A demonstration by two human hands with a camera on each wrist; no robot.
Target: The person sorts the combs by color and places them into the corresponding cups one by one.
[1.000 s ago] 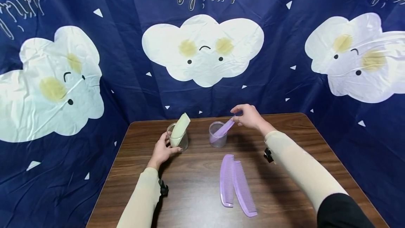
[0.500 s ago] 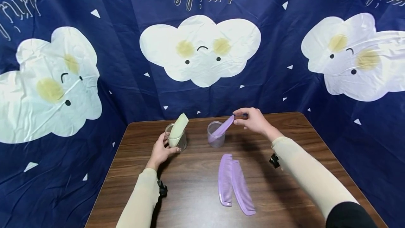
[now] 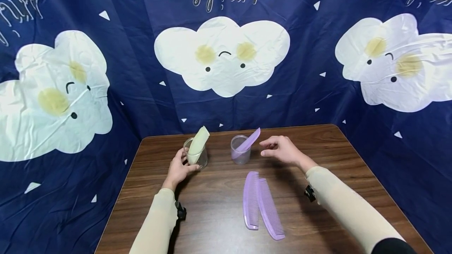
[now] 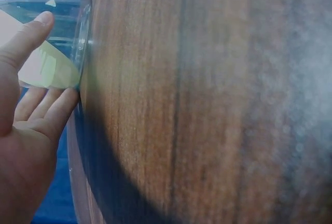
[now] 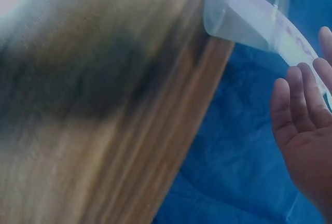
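Note:
At the back left of the table, my left hand [image 3: 178,171] holds a clear cup [image 3: 203,160], its thumb and fingers on opposite sides of the wall. A pale green comb [image 3: 199,142] leans in that cup, sticking out of the top. To the right stands a second clear cup [image 3: 242,160], with a purple comb [image 3: 251,139] slanting out over its right rim. My right hand [image 3: 283,150] is just right of this comb, apart from it, fingers loosely bent and holding nothing. Two more purple combs [image 3: 251,203] lie side by side nearer the front, teeth facing right and left unclear.
The brown wood-grain table [image 3: 212,214] bears all of these things. Behind and beside it hangs a dark blue cloth [image 3: 226,109] printed with white clouds, close to the table's back edge.
My right hand has let go of the purple comb, which now leans in the right cup, and has moved back and down. The left hand still holds its cup.

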